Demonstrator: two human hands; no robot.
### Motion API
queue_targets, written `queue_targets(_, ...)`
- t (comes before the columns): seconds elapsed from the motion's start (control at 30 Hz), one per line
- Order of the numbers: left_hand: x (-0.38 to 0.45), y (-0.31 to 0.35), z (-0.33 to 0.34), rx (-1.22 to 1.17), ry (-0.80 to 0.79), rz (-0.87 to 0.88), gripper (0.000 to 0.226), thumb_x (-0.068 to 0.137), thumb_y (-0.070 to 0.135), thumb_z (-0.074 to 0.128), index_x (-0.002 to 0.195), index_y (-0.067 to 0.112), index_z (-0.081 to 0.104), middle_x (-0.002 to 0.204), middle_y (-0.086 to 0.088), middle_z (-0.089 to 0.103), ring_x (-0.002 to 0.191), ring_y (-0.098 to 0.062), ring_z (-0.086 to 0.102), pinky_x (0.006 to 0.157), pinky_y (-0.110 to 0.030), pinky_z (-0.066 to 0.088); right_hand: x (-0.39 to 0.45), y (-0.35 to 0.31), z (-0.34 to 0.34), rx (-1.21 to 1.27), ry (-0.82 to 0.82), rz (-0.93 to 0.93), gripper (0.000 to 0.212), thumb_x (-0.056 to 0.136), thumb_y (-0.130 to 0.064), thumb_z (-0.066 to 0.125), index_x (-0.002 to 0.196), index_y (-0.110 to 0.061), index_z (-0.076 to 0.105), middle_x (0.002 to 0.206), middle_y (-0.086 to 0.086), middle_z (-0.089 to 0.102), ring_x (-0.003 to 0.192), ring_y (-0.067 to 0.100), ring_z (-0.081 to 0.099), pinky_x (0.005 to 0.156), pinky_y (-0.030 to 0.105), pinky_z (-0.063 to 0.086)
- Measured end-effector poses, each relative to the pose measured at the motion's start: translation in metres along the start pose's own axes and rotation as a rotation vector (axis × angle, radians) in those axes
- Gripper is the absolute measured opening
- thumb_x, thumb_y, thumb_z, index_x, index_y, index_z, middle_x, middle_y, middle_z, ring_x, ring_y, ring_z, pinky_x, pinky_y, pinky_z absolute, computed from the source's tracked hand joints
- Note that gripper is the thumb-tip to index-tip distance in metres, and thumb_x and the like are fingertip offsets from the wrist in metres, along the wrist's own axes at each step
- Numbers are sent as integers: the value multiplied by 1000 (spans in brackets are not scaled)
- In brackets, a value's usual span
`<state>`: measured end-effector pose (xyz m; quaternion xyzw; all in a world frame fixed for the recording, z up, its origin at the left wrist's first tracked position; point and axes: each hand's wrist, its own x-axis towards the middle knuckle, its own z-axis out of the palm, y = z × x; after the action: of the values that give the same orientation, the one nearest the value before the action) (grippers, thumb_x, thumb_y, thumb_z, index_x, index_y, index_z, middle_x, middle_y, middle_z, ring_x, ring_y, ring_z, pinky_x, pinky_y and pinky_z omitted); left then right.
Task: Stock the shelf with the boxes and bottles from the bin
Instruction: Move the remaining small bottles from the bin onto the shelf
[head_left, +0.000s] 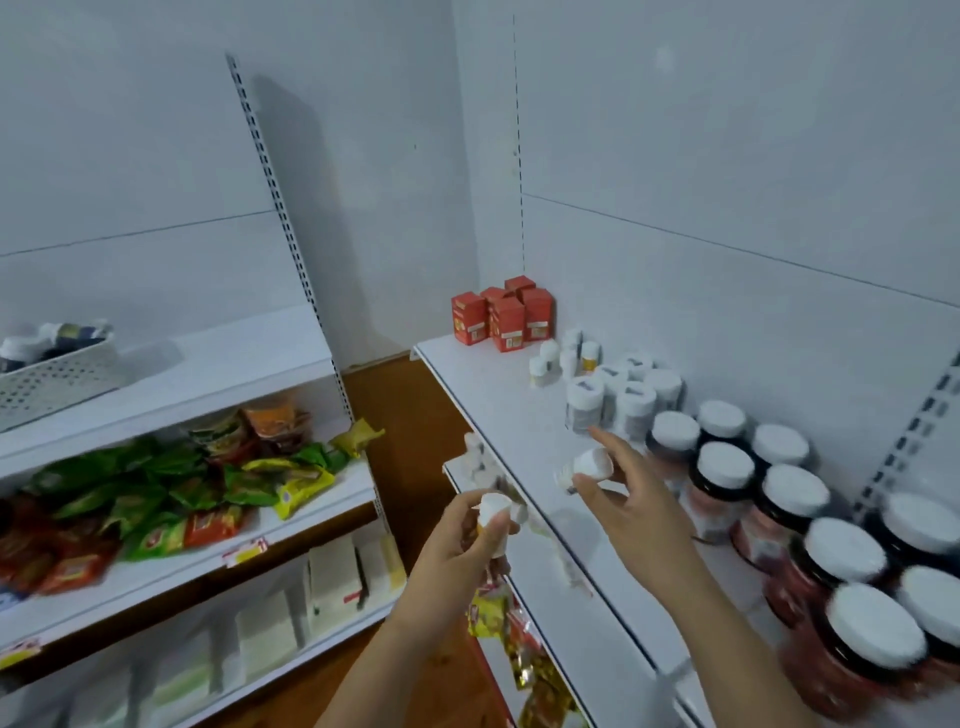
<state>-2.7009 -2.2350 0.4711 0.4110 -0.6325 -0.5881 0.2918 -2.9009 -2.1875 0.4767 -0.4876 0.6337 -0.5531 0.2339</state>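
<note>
— Looking from the head camera, what is held?
— A small white bottle (492, 512) is gripped by the left hand (467, 540); another small bottle (584, 466) is pinched by the right hand (631, 501) over the shelf (498, 410).
— And the bin (54, 382)?
— Dark bottles (62, 338) are seen lying in it, far left.

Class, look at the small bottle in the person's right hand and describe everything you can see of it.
The small bottle has a wide white cap, probably plastic, and a pale body with a blurred label. It lies tilted, nearly on its side, cap pointing up and right. The right hand pinches it between thumb and fingers, above the white shelf, in front of the white-capped bottles standing there. It touches nothing but the hand.
</note>
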Motion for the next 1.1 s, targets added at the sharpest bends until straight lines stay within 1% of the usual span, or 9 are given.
queue_targets(0.1, 60, -2, -21, -9, 39, -25, 37, 87, 51, 57, 117, 30, 53, 102, -2, 71, 81, -19, 65, 74, -36, 56, 51, 14, 24, 17, 45, 46, 44, 92, -17, 66, 131, -30, 50, 127, -7, 58, 111, 7, 61, 80, 4, 46)
queue_targets(0.2, 108, -6, -41, -12, 51, -40, 38, 88, 47, 57, 118, 24, 53, 102, -3, 72, 76, -16, 65, 66, -27, 49, 84, 26, 49, -33, 102, 54, 36, 92, -15, 66, 122, -28, 51, 118, -5, 60, 103, 2, 61, 78, 4, 46)
queue_targets(0.3, 154, -11, -58, -11, 29, -44, 33, 92, 45, 55, 118, 26, 55, 100, -1, 72, 78, -17, 65, 66, -25, 48, 113, 39, 72, -140, 149, 13, 30, 94, -17, 62, 122, -25, 53, 117, -6, 58, 103, 7, 60, 81, 5, 46)
queue_targets(0.43, 220, -18, -76, -5, -30, -32, 31, 94, 51, 51, 118, 32, 57, 104, 4, 70, 86, -29, 65, 69, -28, 48, 148, 54, 102, -268, 208, 12, 39, 99, -22, 51, 138, -23, 47, 122, -6, 50, 107, 8, 55, 91, 23, 49)
queue_targets(0.5, 256, -19, -82, -26, -79, -34, 26, 99, 44, 47, 118, 30, 58, 106, 4, 70, 87, -29, 65, 67, -25, 48, 166, 60, 116, -314, 249, 27, 42, 101, -23, 46, 143, -24, 42, 120, -7, 48, 107, 3, 49, 91, 15, 42)
queue_targets(0.63, 327, -13, -91, -6, -219, 4, 22, 102, 39, 43, 117, 28, 57, 102, 9, 70, 74, -6, 63, 67, -21, 49, 203, 67, 143, -365, 381, 88, 46, 102, -15, 43, 147, -23, 38, 118, -6, 45, 108, -19, 38, 83, -4, 28)
queue_targets(0.8, 404, -1, -97, 69, -402, 114, 18, 96, 39, 57, 110, 27, 59, 100, -1, 68, 78, -18, 66, 64, -20, 49, 245, 71, 159, -444, 583, 185, 51, 102, -15, 42, 149, -32, 30, 118, -7, 42, 104, -18, 41, 82, -4, 29)
queue_targets(0.97, 457, 2, -88, 81, -595, 222, 18, 96, 29, 60, 115, 31, 62, 103, 8, 69, 91, -12, 69, 77, -23, 54, 275, 84, 160, -605, 804, 267, 49, 98, -3, 49, 145, -9, 40, 116, 1, 47, 91, -6, 39, 85, -5, 24)
queue_targets(1.1, 477, -2, -78, 152, -670, 330, 20, 97, 30, 60, 116, 33, 60, 108, 18, 65, 102, -1, 60, 85, -13, 46, 288, 92, 164, -656, 911, 322, 48, 96, -1, 53, 143, -5, 42, 117, -1, 48, 98, -7, 35, 89, -6, 19)
